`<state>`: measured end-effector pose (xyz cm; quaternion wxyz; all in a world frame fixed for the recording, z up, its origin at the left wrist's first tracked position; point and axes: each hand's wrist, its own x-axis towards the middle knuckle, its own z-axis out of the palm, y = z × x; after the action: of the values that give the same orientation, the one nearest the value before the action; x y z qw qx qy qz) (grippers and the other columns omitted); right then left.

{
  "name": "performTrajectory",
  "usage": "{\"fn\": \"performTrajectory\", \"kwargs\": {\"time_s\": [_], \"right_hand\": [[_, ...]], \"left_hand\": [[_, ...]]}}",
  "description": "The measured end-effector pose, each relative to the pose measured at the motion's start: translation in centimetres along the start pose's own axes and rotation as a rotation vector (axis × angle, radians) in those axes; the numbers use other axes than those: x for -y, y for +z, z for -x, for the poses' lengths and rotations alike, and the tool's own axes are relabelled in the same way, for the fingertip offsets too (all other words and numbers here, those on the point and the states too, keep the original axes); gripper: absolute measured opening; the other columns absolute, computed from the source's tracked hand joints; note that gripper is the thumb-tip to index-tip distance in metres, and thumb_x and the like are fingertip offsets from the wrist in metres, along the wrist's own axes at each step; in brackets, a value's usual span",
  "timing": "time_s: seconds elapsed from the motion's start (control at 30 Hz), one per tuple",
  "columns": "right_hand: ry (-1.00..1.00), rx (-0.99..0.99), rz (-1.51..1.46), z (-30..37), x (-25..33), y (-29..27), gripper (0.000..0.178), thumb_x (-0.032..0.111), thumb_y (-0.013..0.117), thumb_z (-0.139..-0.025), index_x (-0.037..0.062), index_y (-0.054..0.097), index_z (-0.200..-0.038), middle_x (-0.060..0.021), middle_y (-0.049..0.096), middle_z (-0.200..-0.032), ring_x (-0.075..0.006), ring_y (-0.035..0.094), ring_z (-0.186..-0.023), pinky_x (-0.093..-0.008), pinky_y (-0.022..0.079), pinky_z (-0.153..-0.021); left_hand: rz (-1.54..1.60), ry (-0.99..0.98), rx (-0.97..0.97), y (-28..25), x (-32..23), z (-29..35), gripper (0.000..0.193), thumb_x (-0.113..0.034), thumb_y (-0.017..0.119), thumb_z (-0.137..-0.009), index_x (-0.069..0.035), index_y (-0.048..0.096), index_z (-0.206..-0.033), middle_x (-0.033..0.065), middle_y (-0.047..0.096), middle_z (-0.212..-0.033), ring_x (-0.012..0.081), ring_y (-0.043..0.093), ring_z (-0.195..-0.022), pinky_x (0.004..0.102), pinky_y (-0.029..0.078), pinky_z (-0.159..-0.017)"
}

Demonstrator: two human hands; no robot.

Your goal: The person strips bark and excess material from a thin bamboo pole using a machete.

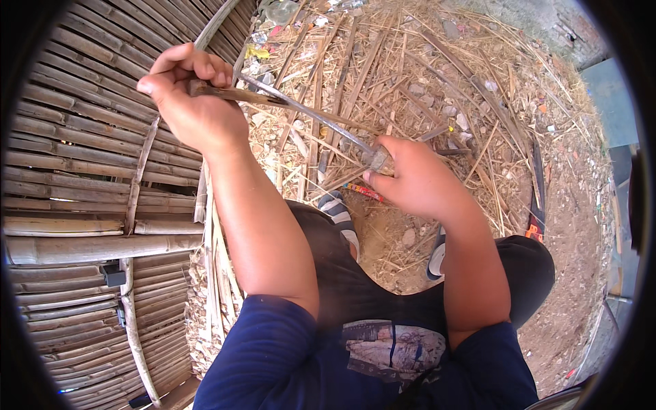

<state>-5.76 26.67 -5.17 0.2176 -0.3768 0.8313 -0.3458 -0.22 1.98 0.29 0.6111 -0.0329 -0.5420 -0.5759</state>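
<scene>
My left hand (198, 102), up beside the bamboo wall, has its fingers curled round the thick end of a brown bamboo strip (256, 97). That strip tapers to the right, toward my other hand. My right hand (420, 178) is closed on the stubby grey-brown handle of a long narrow metal blade (324, 121). The blade slants up and left from the handle and crosses the bamboo strip between my hands. Whether the two touch at the crossing I cannot tell. Part of the handle is hidden by my fingers.
A wall of bamboo slats (89, 164) with a thick horizontal pole (102, 249) stands on the left. Straw, split strips and stones litter the dirt ground (410, 236). A dark long tool (538, 184) with an orange end lies right. My feet are below my hands.
</scene>
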Motion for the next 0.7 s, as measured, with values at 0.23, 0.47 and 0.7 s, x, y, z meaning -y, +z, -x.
{"fn": "performTrajectory", "kwargs": {"time_s": [0.23, 0.47, 0.7], "right_hand": [[-0.054, 0.039, -0.056, 0.8, 0.0, -2.2, 0.040, 0.029, 0.074, -0.091, -0.0040, 0.063, -0.110, -0.0210, 0.065, -0.078, -0.0320, 0.065, -0.073, -0.0418, 0.049, -0.069], [-0.090, -0.113, 0.016, 0.8, 0.5, 0.9, 0.042, 0.036, 0.067, -0.093, -0.0049, 0.058, -0.099, -0.0264, 0.064, -0.075, -0.0458, 0.066, -0.074, -0.0535, 0.050, -0.066], [-0.098, -0.082, -0.098, 0.8, 1.3, 0.7, 0.040, 0.036, 0.066, -0.095, -0.0028, 0.058, -0.102, -0.0259, 0.066, -0.076, -0.0469, 0.066, -0.076, -0.0543, 0.052, -0.069]], "left_hand": [[-0.073, 0.054, -0.120, 2.1, 0.4, 0.7, 0.067, -0.066, 0.027, -0.106, -0.005, 0.057, -0.101, 0.0012, 0.038, -0.071, 0.0138, 0.037, -0.060, 0.0285, 0.036, -0.056], [-0.077, 0.064, -0.112, 3.7, -0.1, 1.7, 0.071, -0.071, 0.032, -0.102, -0.003, 0.056, -0.101, 0.0001, 0.037, -0.069, 0.0107, 0.038, -0.059, 0.0258, 0.034, -0.052], [-0.088, 0.045, -0.141, 2.9, -0.1, 1.3, 0.071, -0.071, 0.033, -0.102, -0.004, 0.057, -0.100, 0.0009, 0.039, -0.067, 0.0107, 0.038, -0.059, 0.0265, 0.034, -0.052]]}}
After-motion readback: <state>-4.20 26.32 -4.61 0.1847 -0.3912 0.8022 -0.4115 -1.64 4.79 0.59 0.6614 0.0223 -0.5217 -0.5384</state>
